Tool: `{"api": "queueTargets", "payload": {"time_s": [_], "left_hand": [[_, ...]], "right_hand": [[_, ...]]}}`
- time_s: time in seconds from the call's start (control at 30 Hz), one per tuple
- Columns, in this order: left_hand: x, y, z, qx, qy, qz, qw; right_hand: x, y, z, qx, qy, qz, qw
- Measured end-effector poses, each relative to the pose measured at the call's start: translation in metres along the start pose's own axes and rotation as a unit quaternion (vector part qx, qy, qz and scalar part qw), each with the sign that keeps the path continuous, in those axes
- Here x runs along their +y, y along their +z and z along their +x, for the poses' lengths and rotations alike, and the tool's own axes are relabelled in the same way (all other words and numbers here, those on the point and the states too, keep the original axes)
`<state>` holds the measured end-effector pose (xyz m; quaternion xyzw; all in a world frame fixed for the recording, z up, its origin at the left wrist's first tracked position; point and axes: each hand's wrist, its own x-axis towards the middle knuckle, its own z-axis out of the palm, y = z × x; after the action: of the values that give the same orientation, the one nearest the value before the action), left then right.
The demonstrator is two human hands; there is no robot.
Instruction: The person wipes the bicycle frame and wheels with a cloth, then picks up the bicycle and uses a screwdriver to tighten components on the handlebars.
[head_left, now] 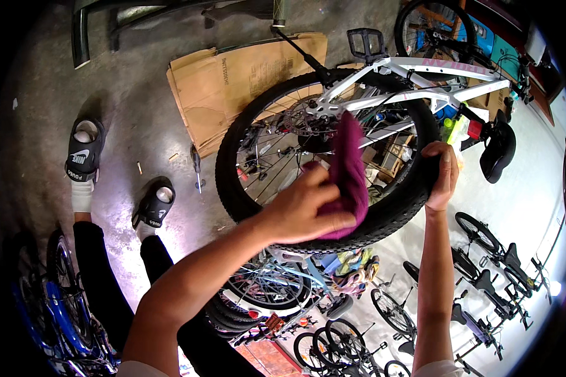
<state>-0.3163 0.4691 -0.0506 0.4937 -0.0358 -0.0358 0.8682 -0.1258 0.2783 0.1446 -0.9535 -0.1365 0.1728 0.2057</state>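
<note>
A purple cloth [351, 163] is bunched in my left hand [311, 210], whose fingers are closed around it. The cloth lies against the rim and spokes of a bicycle wheel, and its upper end reaches toward the hub. Wrapped over the outside of the wheel's thick knobby tire [393, 217] is my right hand [443, 176], at the wheel's right side. The wheel belongs to a white bicycle frame [393, 97] with a black pedal [366, 44] and a black saddle [500, 149]. Part of the rim is hidden behind the cloth and my left hand.
Flattened cardboard [233, 81] lies on the concrete floor beyond the wheel. A screwdriver-like tool [197, 168] rests beside it. My feet wear black sandals [85, 147]. Blue bicycles [69, 314] stand at lower left, and several parked bicycles [484, 276] fill the lower right.
</note>
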Motion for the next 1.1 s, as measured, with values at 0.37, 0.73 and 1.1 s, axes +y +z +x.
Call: {"api": "queueTargets", "payload": {"time_s": [0.37,0.73,1.1], "left_hand": [[-0.059,-0.111,-0.083,-0.154,-0.256,0.206,0.932],[0.041,0.049,0.066,-0.040,-0.079,-0.017,0.996],[0.010,-0.027,-0.040,-0.077,-0.204,0.038,0.975]], "right_hand": [[0.008,-0.007,-0.004,0.007,0.013,0.000,1.000],[0.006,-0.009,0.005,-0.017,0.009,-0.098,0.995],[-0.002,-0.016,0.013,-0.108,-0.092,-0.181,0.973]]}}
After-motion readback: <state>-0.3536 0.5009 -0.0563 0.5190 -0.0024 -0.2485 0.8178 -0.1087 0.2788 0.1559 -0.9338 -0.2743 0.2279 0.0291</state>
